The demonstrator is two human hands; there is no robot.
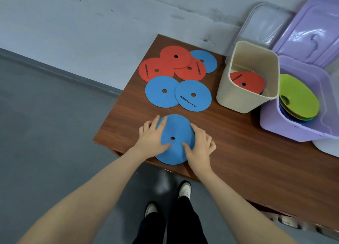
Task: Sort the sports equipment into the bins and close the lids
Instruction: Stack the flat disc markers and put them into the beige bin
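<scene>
Head cam has us standing at the table (238, 152), both hands on one blue disc (176, 132) sitting right at the near edge, a bit of it hanging over. Our left hand (153, 135) lies on its left side, fingers fairly straight and spread, thumb reaching toward the centre hole. Our right hand (199, 143) has its thumb on top near the hole and the fingers curled at the right rim, so that grip looks like it's starting to pinch the edge, though we can't see under the disc.

Just beyond our hands are two more blue discs (161, 91), and past those a pile of red discs (156, 69). Off to the right and further out sits the beige bin (236, 99) with a red one already inside, and right of that the purple bin (286, 130) holding green and blue ones, lid (311, 33) flipped back.

Tip for this step, I reckon: use that overhang. Slide the disc toward us so fingers get underneath, then carry it flat over to the purple bin.
</scene>
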